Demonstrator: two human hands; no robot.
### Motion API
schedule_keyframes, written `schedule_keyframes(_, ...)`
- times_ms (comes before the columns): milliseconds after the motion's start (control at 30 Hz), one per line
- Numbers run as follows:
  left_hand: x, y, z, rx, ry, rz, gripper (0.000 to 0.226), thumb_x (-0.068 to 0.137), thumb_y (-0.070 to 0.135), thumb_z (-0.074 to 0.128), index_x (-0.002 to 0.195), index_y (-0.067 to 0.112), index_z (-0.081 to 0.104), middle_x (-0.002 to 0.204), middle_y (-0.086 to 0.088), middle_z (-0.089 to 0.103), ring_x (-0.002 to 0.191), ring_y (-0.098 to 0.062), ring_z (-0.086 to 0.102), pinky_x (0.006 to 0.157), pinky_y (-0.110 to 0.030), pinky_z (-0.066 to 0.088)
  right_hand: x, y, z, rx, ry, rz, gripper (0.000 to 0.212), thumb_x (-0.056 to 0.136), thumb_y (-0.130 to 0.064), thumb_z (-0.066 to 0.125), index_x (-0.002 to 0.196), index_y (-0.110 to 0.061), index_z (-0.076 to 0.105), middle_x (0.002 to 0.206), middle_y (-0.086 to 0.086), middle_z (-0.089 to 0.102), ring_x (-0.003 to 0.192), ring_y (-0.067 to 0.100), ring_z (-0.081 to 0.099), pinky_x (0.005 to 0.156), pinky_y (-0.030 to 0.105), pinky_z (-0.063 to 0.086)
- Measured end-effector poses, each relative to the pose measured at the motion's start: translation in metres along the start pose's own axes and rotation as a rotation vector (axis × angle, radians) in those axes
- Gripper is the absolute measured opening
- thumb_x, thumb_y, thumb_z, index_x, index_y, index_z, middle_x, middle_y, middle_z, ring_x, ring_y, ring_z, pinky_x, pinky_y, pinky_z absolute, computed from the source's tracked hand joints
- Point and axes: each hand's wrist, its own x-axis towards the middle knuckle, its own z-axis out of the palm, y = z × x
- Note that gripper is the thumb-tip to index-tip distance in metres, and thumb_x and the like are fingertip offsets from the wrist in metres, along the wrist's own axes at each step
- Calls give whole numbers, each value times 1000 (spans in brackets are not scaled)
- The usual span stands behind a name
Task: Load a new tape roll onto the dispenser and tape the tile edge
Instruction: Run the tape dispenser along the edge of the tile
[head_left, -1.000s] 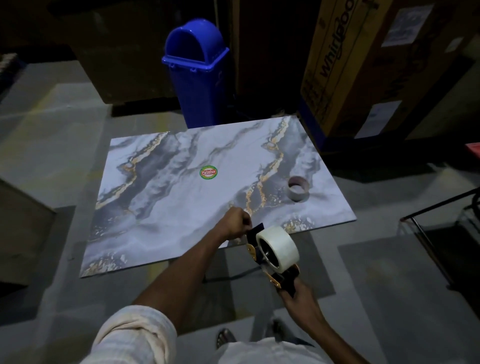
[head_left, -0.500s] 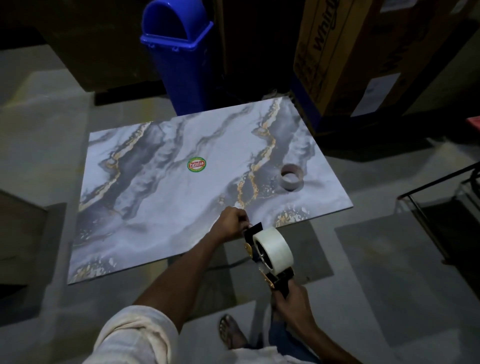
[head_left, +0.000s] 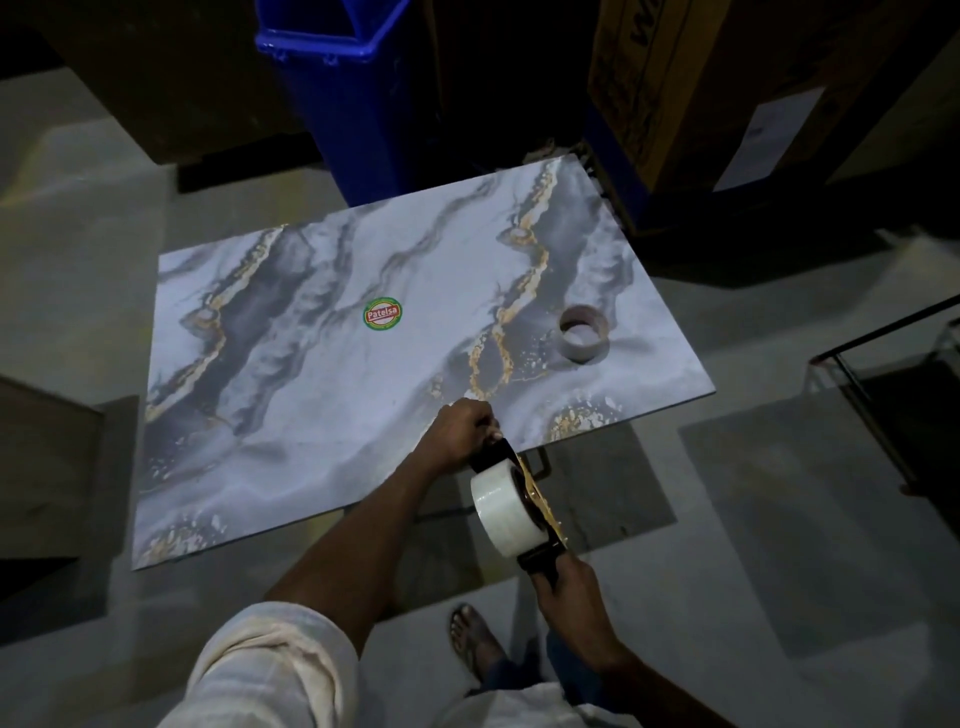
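I'm gripping the dispenser by its handle in my right hand; left hand pinching its front; I'm judging the tape roll light, tile brittle-edged.

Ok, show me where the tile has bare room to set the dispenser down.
Widest bare stretch: the left half of the tile, from its left edge to the sticker. Also free: between the sticker and the empty roll. Crowded: the near right edge, where the left hand and right hand hold the dispenser.
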Motion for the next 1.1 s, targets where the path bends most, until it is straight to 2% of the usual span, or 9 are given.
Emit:
schedule_keyframes(267, 9, 3, 2, 114, -15, 26, 9, 87, 19, 61, 79, 19, 60, 93, 2, 69, 90, -23, 62, 78, -40, 48, -5, -20, -20, 31, -5, -32, 26, 83, -54, 50, 90, -30, 57, 84, -1, 68, 81, 26, 65, 78, 46, 52)
schedule_keyframes(333, 8, 3, 3, 154, -6, 55, 13, 89, 21, 63, 81, 23, 52, 94, 3, 58, 94, -24, 53, 76, -41, 42, -10, -30, -29, 37, -17, -46, 19, 86, -45, 58, 94, -28, 61, 87, 3, 69, 83, 26, 66, 76, 43, 53)
schedule_keyframes(400, 8, 2, 3, 169, 28, 59, 22, 89, 24, 65, 82, 25, 44, 92, 6, 46, 94, -25, 49, 71, -39, 34, -12, -40, -38, 63, -30, -66, 17, 89, -26, 65, 97, -12, 66, 88, 10, 69, 82, 28, 66, 71, 38, 51)
schedule_keyframes(467, 8, -3, 3, 146, 66, -2, 31, 87, 35, 70, 76, 27, 42, 84, 9, 47, 89, -25, 52, 69, -37, 33, -12, -42, -42, 58, -22, -68, 16, 89, -21, 66, 95, -6, 66, 88, 13, 69, 81, 28, 66, 69, 36, 50)
schedule_keyframes(567, 8, -12, -1, 73, 174, -190, 51, 72, 62, 79, 62, 25, 46, 68, 8, 57, 73, -20, 56, 69, -36, 40, -13, -43, -44, 49, -41, -55, 20, 88, -31, 63, 95, -11, 65, 90, 9, 69, 84, 26, 66, 72, 38, 53)
schedule_keyframes(667, 11, -15, -3, 41, 183, -287, 54, 66, 71, 79, 62, 21, 57, 68, 4, 65, 72, -20, 60, 73, -37, 47, -10, -37, -35, 35, -45, -71, 28, 84, -50, 54, 99, -28, 63, 91, -2, 70, 86, 19, 67, 77, 40, 55)
schedule_keyframes(867, 13, -26, -5, -30, 136, -228, 56, 85, 66, 66, 56, 20, 51, 57, 8, 54, 76, -21, 63, 72, -36, 37, 8, -17, -13, 22, -21, -51, 34, 83, -63, 46, 87, -30, 55, 77, 0, 68, 76, 25, 67, 71, 43, 55)
schedule_keyframes(967, 12, -28, -11, -24, 44, -188, 65, 73, 82, 59, 54, 20, 56, 52, 11, 54, 73, -15, 62, 76, -37, 39, 6, -24, -21, 29, -9, -87, 32, 82, -58, 47, 87, -28, 57, 76, 3, 68, 75, 28, 67, 68, 43, 54)
schedule_keyframes(1100, 14, -22, -12, 119, -46, -195, 57, 66, 77, 76, 58, 23, 58, 73, 4, 65, 97, -24, 58, 88, -44, 39, 5, -29, -25, 14, 2, -103, 36, 81, -58, 48, 84, -23, 60, 75, 3, 68, 73, 26, 67, 65, 41, 53)
